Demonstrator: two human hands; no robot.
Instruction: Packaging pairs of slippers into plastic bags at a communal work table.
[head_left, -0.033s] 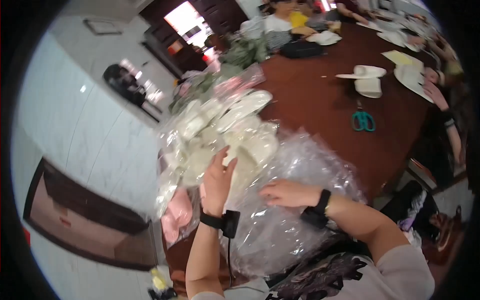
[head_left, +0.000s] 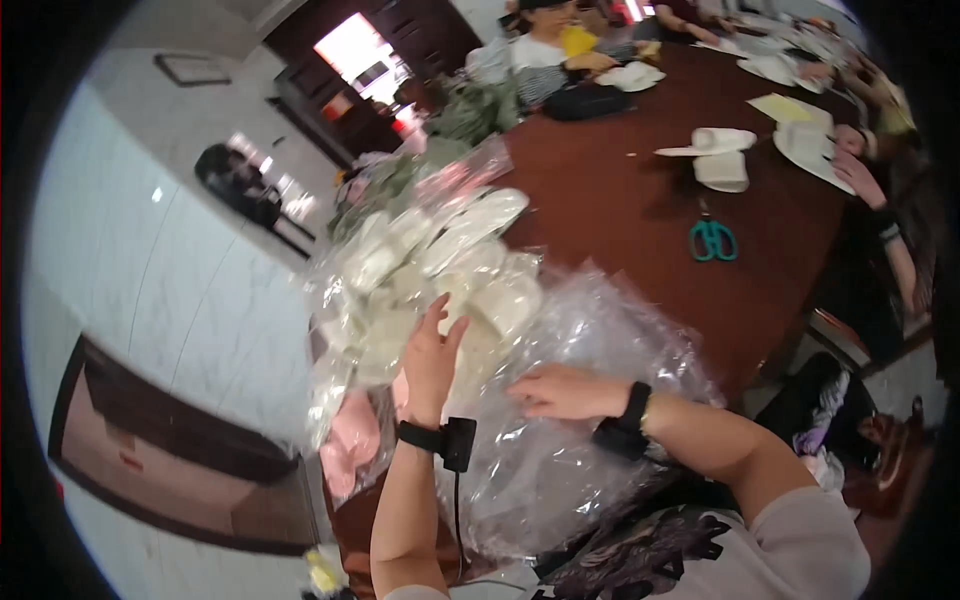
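My left hand (head_left: 432, 362) is open, thumb and fingers apart, above a pile of cream, rounded, moulded-looking pieces (head_left: 400, 315) wrapped in clear plastic. Whether its fingertips touch the wrapping, I cannot tell. To its right, my right hand (head_left: 572, 390) lies over a heap of clear plastic bags (head_left: 560, 480), palm down, fingers stretched toward the left hand and holding nothing I can see. Just left of my left wrist are pink moulded pieces (head_left: 352, 432) in clear plastic. Both wrists wear black bands.
On the brown table (head_left: 600, 210) lie teal-handled scissors (head_left: 713, 240) and cream pieces (head_left: 722, 160). Green bundles (head_left: 480, 110) stand beyond the pile. At the right edge, another person's hand (head_left: 858, 178) rests by a white piece (head_left: 805, 150). More people sit at the far end.
The whole view has shifted slightly, so the table and scissors sit a little further left in the picture. Both hands keep nearly the same pose over the plastic.
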